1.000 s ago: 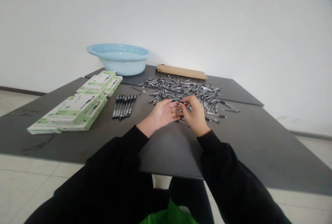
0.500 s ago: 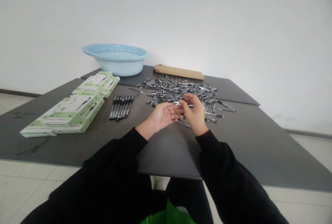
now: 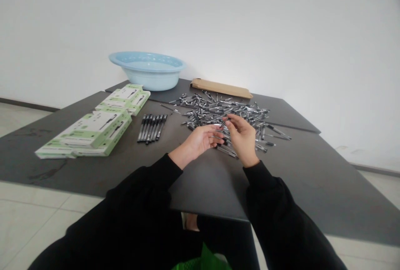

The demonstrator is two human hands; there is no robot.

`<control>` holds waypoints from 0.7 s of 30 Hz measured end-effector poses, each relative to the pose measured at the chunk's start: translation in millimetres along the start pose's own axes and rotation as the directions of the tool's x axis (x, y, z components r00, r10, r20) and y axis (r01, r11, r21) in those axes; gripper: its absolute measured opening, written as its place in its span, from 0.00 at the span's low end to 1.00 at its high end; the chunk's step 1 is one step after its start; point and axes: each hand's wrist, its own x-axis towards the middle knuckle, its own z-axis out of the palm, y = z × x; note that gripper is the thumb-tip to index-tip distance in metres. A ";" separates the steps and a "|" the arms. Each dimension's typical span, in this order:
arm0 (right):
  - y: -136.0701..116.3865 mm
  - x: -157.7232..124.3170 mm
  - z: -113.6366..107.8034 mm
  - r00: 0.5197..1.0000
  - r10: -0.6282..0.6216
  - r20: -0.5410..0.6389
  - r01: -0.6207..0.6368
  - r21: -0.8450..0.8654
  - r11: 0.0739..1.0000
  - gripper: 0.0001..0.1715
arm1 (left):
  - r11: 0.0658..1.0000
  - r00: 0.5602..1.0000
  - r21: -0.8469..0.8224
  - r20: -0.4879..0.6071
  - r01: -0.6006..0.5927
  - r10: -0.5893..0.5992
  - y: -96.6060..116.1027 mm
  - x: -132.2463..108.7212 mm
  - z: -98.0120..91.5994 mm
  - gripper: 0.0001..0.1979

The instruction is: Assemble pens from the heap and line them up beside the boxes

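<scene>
pile [image 3: 211, 105] of pens | right hand [image 3: 242, 138], over its near edge: pinching a pen [image 3: 223, 123], mostly hidden | left hand [image 3: 201, 141], near edge: palm up, fingers half-curled, grip cannot tell | left of pile: pen row [image 3: 151, 128], then stacked boxes [image 3: 93, 126], contents hidden | behind-left: basin [image 3: 153, 81], pale inside, floor partly hidden | behind: brown packet [image 3: 221, 88], contents hidden

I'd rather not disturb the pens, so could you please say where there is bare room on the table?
The widest bare patch of table lies between the loose pens and the right edge; a smaller one, between the pen row and left sleeve. It is crowded around the left hand and right hand, and by the boxes.
</scene>
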 end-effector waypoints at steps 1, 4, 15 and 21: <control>-0.5 0.0 0.0 1.000 -0.006 0.015 0.006 -0.007 1.000 0.12 | 1.000 1.000 0.000 -0.016 0.006 -0.006 0.9 0.0 -0.2 0.07; -1.6 -0.2 0.6 0.999 -0.016 0.047 0.017 -0.018 1.000 0.13 | 1.000 0.999 0.015 -0.049 0.022 -0.022 1.9 1.3 -1.0 0.09; -5.1 -2.9 4.9 0.992 0.056 0.112 -0.067 0.098 0.993 0.10 | 0.985 0.989 0.106 -0.049 -0.137 0.143 -11.4 9.7 -5.4 0.04; -8.7 -3.9 4.8 0.987 0.084 0.137 -0.101 0.122 0.987 0.11 | 0.976 0.984 0.151 -0.064 -0.156 0.167 -11.3 9.0 -6.2 0.05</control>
